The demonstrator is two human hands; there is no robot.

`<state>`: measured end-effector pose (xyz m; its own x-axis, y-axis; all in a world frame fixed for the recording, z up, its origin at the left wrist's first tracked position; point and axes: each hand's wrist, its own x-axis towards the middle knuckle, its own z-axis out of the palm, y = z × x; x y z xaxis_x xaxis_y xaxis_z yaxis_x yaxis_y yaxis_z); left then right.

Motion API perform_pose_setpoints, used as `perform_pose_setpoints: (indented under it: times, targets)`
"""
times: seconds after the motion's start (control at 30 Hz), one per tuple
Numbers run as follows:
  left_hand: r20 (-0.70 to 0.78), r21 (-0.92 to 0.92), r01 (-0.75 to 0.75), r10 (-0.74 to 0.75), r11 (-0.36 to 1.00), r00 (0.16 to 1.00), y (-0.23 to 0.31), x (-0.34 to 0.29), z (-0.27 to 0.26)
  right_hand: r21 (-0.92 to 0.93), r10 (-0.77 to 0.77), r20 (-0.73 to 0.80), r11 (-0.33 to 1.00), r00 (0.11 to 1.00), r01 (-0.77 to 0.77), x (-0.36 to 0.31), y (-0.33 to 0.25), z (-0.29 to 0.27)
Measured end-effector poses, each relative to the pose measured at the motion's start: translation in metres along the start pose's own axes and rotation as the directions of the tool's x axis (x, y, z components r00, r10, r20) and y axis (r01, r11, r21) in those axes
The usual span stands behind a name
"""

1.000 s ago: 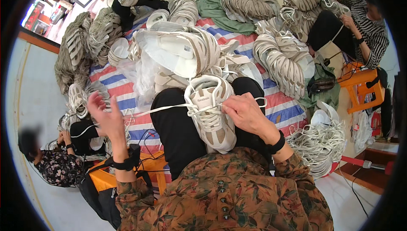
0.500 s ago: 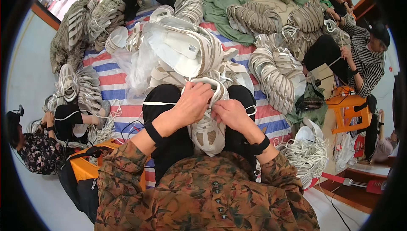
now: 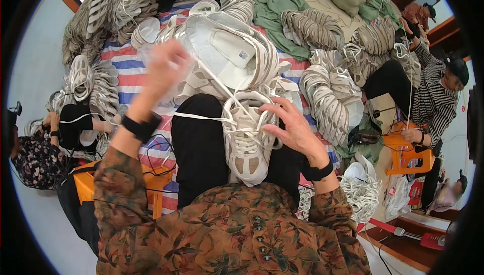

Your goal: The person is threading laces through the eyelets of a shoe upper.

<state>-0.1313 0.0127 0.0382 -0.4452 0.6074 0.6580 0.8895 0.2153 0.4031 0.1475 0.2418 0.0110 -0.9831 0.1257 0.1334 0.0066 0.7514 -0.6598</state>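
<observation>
A beige and white sneaker (image 3: 246, 161) rests between my knees, its toe toward me and its front partly laced. My left hand (image 3: 169, 68) is raised up and to the left, blurred by motion. A white shoelace (image 3: 217, 79) runs taut from the sneaker's eyelets to its fingers. Another lace end (image 3: 199, 117) lies across my left knee. Beside the sneaker's right edge is my right hand (image 3: 295, 126), thumb and forefinger apart near the upper eyelets and a loose lace loop.
Beyond the sneaker lie stacked shoe uppers (image 3: 262, 55) on a striped sheet (image 3: 132, 80). More bundled uppers (image 3: 325, 98) sit to the right, above a heap of white laces (image 3: 360, 194). An orange stool (image 3: 156, 176) stands at my left. People work on both sides.
My left hand has moved from the sneaker up and left, drawing the lace out. My right hand has loosened its pinch and shifted slightly right. The view has tilted a little.
</observation>
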Motion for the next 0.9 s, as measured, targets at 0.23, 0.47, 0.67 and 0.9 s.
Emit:
perform_pose_setpoints:
  times: [0.23, 0.47, 0.67, 0.9]
  targets:
    - [-0.325, 0.210, 0.447, -0.369, 0.869, 0.871, -0.157, -0.005, -0.141, -0.143, -0.059, -0.086, 0.989, 0.995, 0.046, 0.004, -0.009, 0.008]
    - [-0.157, -0.512, 0.518, -0.668, 0.685, 0.728, -0.128, -0.033, -0.082, -0.369, -0.335, -0.025, 0.879, 0.942, 0.302, 0.006, -0.033, 0.006]
    - [0.120, -0.926, 0.352, -0.780, 0.135, 0.614, -0.094, -0.010, -0.065, 0.093, -0.187, 0.144, 0.980, 0.972, 0.175, 0.016, -0.039, 0.011]
    - [0.233, -0.972, 0.113, -0.835, -0.204, 0.498, -0.051, 0.005, -0.057, 0.430, 0.045, 0.017, 0.902, 0.999, -0.047, 0.024, -0.045, 0.018]
